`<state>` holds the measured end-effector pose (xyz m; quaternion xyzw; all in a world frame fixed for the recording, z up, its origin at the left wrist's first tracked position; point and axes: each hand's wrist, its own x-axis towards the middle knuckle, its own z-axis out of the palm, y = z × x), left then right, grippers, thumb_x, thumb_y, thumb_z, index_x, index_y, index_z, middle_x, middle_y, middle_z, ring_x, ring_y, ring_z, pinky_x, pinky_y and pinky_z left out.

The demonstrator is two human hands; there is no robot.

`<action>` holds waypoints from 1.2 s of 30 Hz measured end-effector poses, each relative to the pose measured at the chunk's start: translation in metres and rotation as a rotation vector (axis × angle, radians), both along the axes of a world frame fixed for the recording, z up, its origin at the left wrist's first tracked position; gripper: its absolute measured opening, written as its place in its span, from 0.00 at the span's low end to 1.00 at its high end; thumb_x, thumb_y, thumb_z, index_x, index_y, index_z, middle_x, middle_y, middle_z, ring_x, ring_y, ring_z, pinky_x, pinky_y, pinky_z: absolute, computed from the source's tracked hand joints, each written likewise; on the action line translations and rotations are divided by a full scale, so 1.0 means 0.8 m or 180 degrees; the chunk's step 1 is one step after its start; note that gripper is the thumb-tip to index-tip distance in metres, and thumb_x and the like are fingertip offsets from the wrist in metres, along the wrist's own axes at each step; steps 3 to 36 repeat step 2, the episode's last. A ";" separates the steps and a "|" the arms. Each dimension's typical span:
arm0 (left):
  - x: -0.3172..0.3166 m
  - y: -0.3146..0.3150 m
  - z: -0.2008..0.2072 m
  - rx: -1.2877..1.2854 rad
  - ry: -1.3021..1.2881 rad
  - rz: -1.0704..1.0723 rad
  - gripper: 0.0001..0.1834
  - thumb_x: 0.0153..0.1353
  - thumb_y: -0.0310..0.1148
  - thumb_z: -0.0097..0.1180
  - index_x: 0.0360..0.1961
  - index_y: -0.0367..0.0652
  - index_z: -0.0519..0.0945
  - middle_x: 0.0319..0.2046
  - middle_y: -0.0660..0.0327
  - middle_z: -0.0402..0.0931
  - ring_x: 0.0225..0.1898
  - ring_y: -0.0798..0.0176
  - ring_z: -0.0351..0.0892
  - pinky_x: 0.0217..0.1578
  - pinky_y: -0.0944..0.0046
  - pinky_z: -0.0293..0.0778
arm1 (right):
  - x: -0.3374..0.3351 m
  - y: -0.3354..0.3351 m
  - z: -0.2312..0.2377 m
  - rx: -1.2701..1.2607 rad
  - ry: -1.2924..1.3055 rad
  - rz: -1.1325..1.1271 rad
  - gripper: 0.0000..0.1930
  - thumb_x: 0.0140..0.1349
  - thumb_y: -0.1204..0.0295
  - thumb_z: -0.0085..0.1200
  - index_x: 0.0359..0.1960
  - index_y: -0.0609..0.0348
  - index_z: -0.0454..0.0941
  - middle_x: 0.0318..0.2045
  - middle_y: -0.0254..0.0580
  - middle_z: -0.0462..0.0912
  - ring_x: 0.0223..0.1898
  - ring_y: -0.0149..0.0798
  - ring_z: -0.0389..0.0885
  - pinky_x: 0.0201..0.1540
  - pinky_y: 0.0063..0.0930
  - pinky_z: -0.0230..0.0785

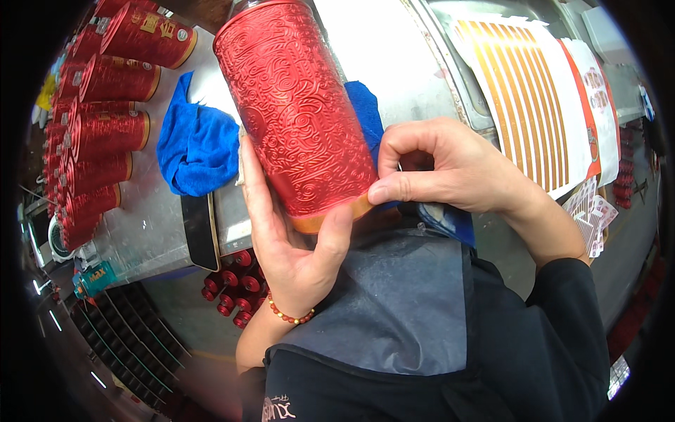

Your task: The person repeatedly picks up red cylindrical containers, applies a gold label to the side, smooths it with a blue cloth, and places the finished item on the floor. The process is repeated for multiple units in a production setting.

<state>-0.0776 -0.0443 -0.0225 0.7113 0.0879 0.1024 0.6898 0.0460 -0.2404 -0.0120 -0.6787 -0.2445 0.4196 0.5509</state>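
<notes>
A large red bottle [299, 105], embossed all over with swirling patterns, lies tilted across the middle, its lower end towards me. My left hand [292, 253] cradles that end, with the thumb on the near edge and the fingers along the left side. Around the bottom edge runs a gold strip [320, 221]. At its right end, my right hand [446, 165] pinches the strip against the bottle between thumb and curled forefinger. The far side of the bottle is hidden, as are some of my left fingertips.
Rows of red bottles [112, 133] with gold rims crowd the left. A blue cloth [197, 151] and a black flat bar [201, 232] rest at the metal table's [151, 228] near edge. On the right lies a sheet of gold strips [517, 91]. Red pieces [235, 285] show below.
</notes>
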 end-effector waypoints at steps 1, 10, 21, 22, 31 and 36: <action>0.000 -0.001 0.002 -0.0076 0.0041 0.0000 0.56 0.60 0.26 0.67 0.80 0.28 0.42 0.77 0.46 0.48 0.76 0.53 0.56 0.74 0.55 0.53 | 0.000 0.000 0.000 0.0024 -0.0032 -0.0003 0.12 0.66 0.66 0.70 0.32 0.60 0.81 0.27 0.27 0.78 0.30 0.21 0.72 0.33 0.20 0.64; 0.001 -0.002 0.005 -0.0153 0.0082 0.0001 0.56 0.60 0.26 0.67 0.80 0.29 0.41 0.77 0.46 0.48 0.75 0.54 0.56 0.75 0.56 0.53 | 0.000 -0.001 0.000 0.0026 -0.0048 0.0005 0.12 0.66 0.66 0.69 0.32 0.60 0.81 0.27 0.27 0.78 0.30 0.21 0.72 0.33 0.20 0.64; 0.001 -0.002 0.005 -0.0153 0.0082 0.0001 0.56 0.60 0.26 0.67 0.80 0.29 0.41 0.77 0.46 0.48 0.75 0.54 0.56 0.75 0.56 0.53 | 0.000 -0.001 0.000 0.0026 -0.0048 0.0005 0.12 0.66 0.66 0.69 0.32 0.60 0.81 0.27 0.27 0.78 0.30 0.21 0.72 0.33 0.20 0.64; 0.001 -0.002 0.005 -0.0153 0.0082 0.0001 0.56 0.60 0.26 0.67 0.80 0.29 0.41 0.77 0.46 0.48 0.75 0.54 0.56 0.75 0.56 0.53 | 0.000 -0.001 0.000 0.0026 -0.0048 0.0005 0.12 0.66 0.66 0.69 0.32 0.60 0.81 0.27 0.27 0.78 0.30 0.21 0.72 0.33 0.20 0.64; 0.001 -0.002 0.005 -0.0153 0.0082 0.0001 0.56 0.60 0.26 0.67 0.80 0.29 0.41 0.77 0.46 0.48 0.75 0.54 0.56 0.75 0.56 0.53 | 0.000 -0.001 0.000 0.0026 -0.0048 0.0005 0.12 0.66 0.66 0.69 0.32 0.60 0.81 0.27 0.27 0.78 0.30 0.21 0.72 0.33 0.20 0.64; 0.001 -0.002 0.005 -0.0153 0.0082 0.0001 0.56 0.60 0.26 0.67 0.80 0.29 0.41 0.77 0.46 0.48 0.75 0.54 0.56 0.75 0.56 0.53 | 0.000 -0.001 0.000 0.0026 -0.0048 0.0005 0.12 0.66 0.66 0.69 0.32 0.60 0.81 0.27 0.27 0.78 0.30 0.21 0.72 0.33 0.20 0.64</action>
